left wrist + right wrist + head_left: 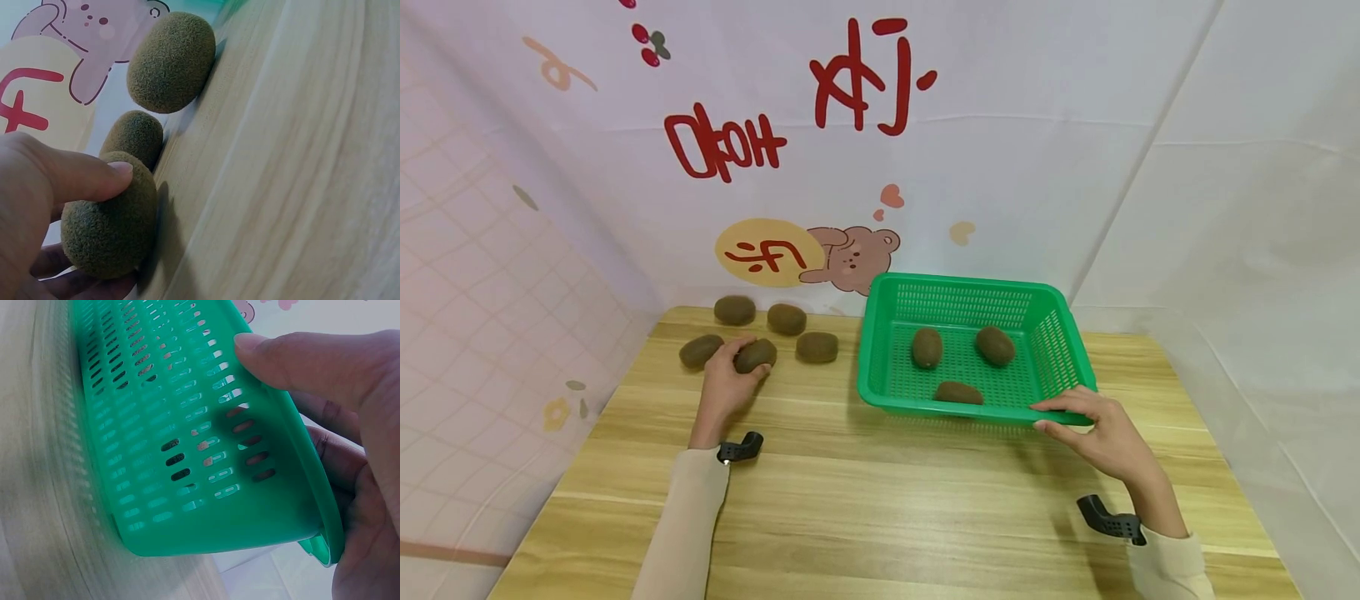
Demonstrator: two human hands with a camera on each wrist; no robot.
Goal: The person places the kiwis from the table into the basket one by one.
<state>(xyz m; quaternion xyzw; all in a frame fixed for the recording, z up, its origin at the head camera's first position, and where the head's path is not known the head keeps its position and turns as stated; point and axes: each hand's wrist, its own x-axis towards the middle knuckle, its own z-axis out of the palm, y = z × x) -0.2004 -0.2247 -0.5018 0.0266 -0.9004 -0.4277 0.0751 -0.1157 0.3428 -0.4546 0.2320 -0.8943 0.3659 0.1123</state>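
At the left of the table, my left hand point(727, 382) grips a brown fuzzy kiwi point(757, 357); in the left wrist view the thumb lies over the kiwi point(109, 231) and the fingers curl beneath it. Around that hand lie other kiwis, one at the left point(702, 352), one at the right point(817, 347) and two behind. My right hand point(1101, 429) pinches the near right corner of a green plastic basket point(880, 400), thumb outside the rim and fingers over it. Three kiwis rest inside the basket, the nearest one point(958, 393) partly hidden by the front wall.
The basket and kiwis stand on a wooden table point(880, 508). Behind it hangs a white cloth point(1037, 192) printed with red characters and a bear, close to the table's back edge. More cloth borders the left and right sides.
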